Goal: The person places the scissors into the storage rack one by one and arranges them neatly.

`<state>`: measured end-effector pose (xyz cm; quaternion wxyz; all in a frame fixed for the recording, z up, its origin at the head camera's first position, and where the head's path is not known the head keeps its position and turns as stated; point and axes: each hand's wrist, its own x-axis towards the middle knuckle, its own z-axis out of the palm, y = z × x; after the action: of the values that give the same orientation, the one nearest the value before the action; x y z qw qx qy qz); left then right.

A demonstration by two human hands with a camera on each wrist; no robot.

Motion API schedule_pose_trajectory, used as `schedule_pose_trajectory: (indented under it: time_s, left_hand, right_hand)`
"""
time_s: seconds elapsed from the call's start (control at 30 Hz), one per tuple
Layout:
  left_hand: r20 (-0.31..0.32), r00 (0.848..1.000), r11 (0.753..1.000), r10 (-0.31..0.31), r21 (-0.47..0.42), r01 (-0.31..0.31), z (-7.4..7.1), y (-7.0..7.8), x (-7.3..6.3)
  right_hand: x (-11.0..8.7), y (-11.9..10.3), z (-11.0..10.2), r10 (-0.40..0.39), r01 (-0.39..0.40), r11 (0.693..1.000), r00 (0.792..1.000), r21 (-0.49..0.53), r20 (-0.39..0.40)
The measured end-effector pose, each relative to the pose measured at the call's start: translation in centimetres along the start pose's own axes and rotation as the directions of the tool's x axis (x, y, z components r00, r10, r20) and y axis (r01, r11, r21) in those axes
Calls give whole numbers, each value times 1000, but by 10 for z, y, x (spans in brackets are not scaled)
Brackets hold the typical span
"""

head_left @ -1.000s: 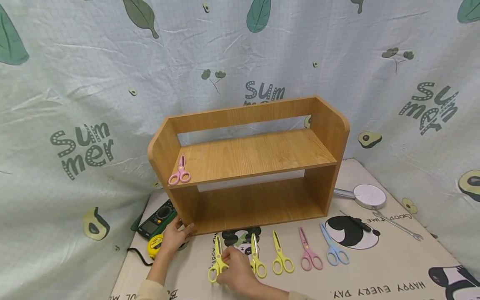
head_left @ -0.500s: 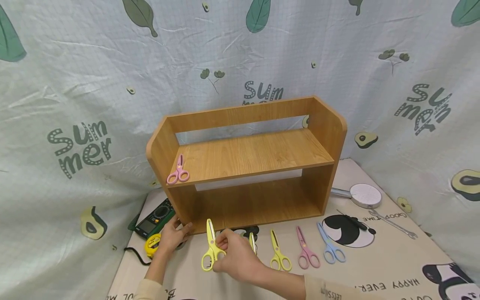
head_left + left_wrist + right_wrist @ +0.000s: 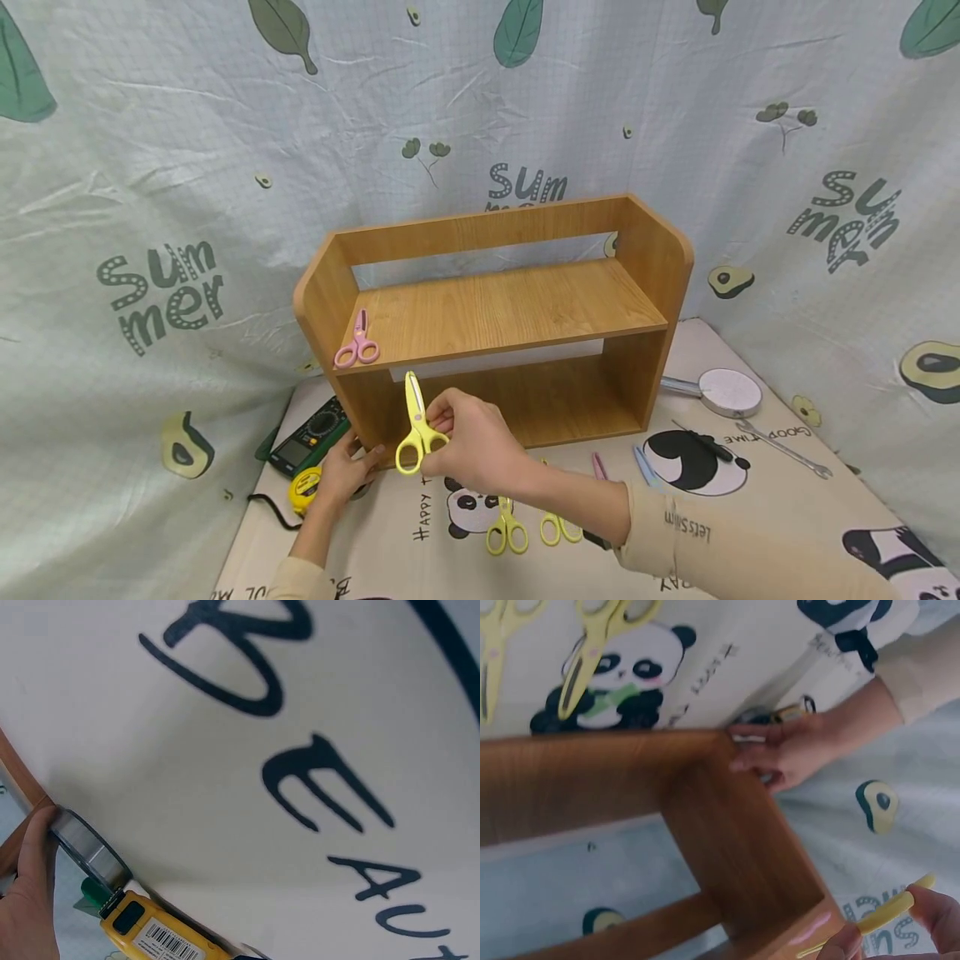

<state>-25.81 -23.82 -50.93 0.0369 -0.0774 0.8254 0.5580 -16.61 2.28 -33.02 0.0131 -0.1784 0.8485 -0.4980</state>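
Observation:
My right hand (image 3: 476, 442) pinches a pair of yellow scissors (image 3: 416, 434) by the handle, blades up, raised in front of the lower compartment of the wooden shelf (image 3: 510, 308). In the right wrist view these scissors (image 3: 889, 913) show edge-on between thumb and fingers. My left hand (image 3: 347, 475) grips the shelf's lower left front corner, thumb toward the inside. Pink scissors (image 3: 360, 346) lie on the upper board at its left end. On the table below are two more yellow pairs, one nearer scissors (image 3: 507, 515). My right arm covers much of a pink pair and blue scissors (image 3: 645, 467).
Left of the shelf lie a multimeter (image 3: 307, 442) and a yellow tape measure (image 3: 304, 492); a metallic ring (image 3: 90, 851) sits beside the left hand. At the right are a round white disc (image 3: 729, 392) with a metal handle, a wrench (image 3: 783, 448) and a black screwdriver (image 3: 712, 444).
My right hand has lifted the leftmost yellow scissors off the table and carried them up toward the shelf. My left hand stays at the shelf corner.

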Motion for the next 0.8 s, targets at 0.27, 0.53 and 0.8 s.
schedule_pose_trajectory:
  time_s: [0.27, 0.53, 0.8]
  left_hand:
    - [4, 1000, 1000, -4, 2, 4, 0, 2, -1]
    - [12, 1000, 1000, -13, 3, 13, 0, 3, 0]
    - [19, 1000, 1000, 0, -13, 1, 0, 3, -1]
  right_hand:
    - [30, -23, -23, -33, 31, 997, 999, -75, -26]
    - [62, -37, -38, -25, 22, 992, 1000, -124, -18]
    - [99, -42, -42, -15, 10, 975, 1000, -222, -20]
